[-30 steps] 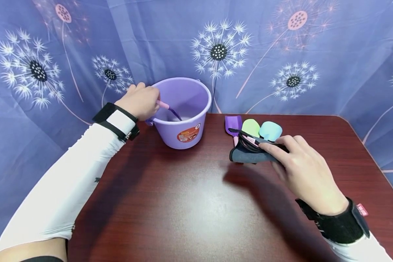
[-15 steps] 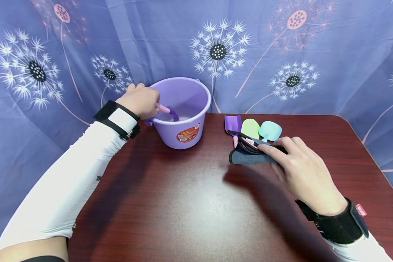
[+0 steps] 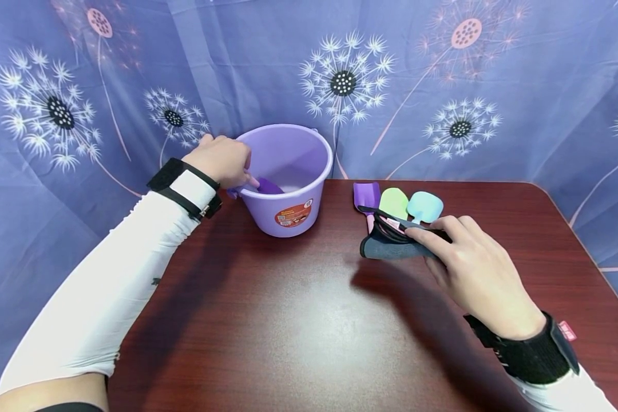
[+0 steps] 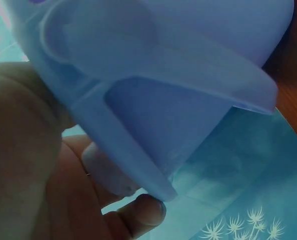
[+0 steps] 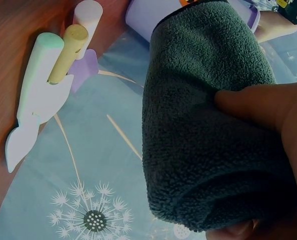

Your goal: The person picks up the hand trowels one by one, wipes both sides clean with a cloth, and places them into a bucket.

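In the head view, my left hand (image 3: 218, 160) is at the left rim of a purple bucket (image 3: 260, 209). It grips the pink handle of a toy shovel whose purple head (image 3: 269, 186) is inside the bucket; most of the handle is hidden. The left wrist view shows the bucket's bail handle (image 4: 208, 82) hanging outside, with curled fingers (image 4: 138, 215) close by. Above the table's right side, my right hand (image 3: 486, 274) holds a folded, fuzzy dark grey cloth (image 5: 208, 130) with black edging, thumb on top.
Behind the cloth lie a purple toy shovel (image 3: 367, 194) with a pink handle, a green one (image 3: 393, 200) and a light blue one (image 3: 425, 206). The brown table (image 3: 288, 320) meets a blue dandelion-print curtain (image 3: 257, 57) at the back.
The shovel in the bucket has turned, from a thin edge to its broad purple side, and sunk slightly. The bucket has shifted a little. My right hand stays nearly still with the cloth.
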`<state>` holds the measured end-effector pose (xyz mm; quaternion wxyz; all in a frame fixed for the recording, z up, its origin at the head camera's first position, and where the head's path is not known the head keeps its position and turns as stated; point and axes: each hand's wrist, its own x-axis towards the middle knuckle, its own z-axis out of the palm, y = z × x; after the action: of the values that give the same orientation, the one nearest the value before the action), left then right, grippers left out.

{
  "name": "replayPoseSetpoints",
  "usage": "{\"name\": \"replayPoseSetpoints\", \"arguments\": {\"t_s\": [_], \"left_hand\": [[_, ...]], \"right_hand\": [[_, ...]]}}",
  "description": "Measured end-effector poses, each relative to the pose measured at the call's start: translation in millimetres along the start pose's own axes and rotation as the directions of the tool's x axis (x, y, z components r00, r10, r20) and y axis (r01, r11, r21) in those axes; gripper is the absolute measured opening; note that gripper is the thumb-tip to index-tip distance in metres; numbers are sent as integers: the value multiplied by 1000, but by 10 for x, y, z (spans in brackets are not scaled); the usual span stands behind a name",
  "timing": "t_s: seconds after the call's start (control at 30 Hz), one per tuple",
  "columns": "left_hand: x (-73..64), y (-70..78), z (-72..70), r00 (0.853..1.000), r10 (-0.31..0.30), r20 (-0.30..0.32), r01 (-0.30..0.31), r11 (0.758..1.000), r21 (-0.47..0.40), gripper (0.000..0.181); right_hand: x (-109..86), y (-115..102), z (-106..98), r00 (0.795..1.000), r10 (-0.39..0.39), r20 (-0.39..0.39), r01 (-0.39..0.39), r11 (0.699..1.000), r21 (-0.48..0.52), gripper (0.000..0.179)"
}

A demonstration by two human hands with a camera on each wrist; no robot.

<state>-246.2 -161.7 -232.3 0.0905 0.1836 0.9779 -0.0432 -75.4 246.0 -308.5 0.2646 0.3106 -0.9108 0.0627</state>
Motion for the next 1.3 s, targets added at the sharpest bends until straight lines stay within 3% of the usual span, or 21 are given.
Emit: {"name": "replayPoseSetpoints", "arguments": {"t_s": [0.23,0.3,0.37,0.43,0.47,0.57,0.63,0.7,0.77,0.83,0.9,0.97,1.1,1.2,1.3], "left_hand": [[-31,26,-12,999,5,-35,-5,1000,-5,34],[-65,55,-28,996,17,-86,-15,1000,16,36],[-116,108,-45,983,35,-179,-31,999,26,34],[-180,191,-63,952,52,-301,-49,999,18,32],[-214,243,-67,928,60,-369,-63,998,3,32],[-331,451,-74,835,81,-544,-134,989,-58,31],[-411,607,-46,775,97,-624,-195,977,-91,29],[-492,766,10,728,110,-676,-260,958,-124,27],[-556,916,101,694,128,-708,-322,935,-147,25],[-606,1055,212,679,137,-721,-373,911,-178,23],[-630,1186,331,694,133,-708,-404,886,-229,23],[-618,1308,457,731,118,-672,-423,852,-310,22],[-501,1518,727,823,68,-563,-392,786,-478,20],[-377,1638,920,875,40,-483,-346,748,-566,19],[-228,1738,1073,914,18,-405,-292,722,-627,20]], "right_hand": [[-10,8,-2,1000,3,-5,-3,1000,2,45],[-18,17,-6,1000,7,-2,-7,1000,-2,45],[-23,30,-5,1000,9,-4,-9,1000,-2,45],[-23,44,-2,1000,10,-11,-10,1000,-1,45],[-22,50,-1,1000,11,-13,-11,1000,-1,45],[-31,72,-8,999,29,-14,-29,1000,-7,44],[-38,87,-12,999,47,-16,-48,999,-14,44],[-43,102,-15,998,65,-25,-65,998,-15,45],[-44,119,-14,995,86,-43,-86,996,-11,47],[-36,135,-10,991,112,-70,-112,994,1,48],[-27,148,-3,985,151,-87,-150,989,13,50],[-21,157,5,976,194,-99,-193,981,25,51],[-11,167,29,957,266,-111,-263,964,40,49],[-3,165,51,942,312,-122,-308,950,51,46],[3,163,72,922,360,-140,-354,933,68,44]]}}
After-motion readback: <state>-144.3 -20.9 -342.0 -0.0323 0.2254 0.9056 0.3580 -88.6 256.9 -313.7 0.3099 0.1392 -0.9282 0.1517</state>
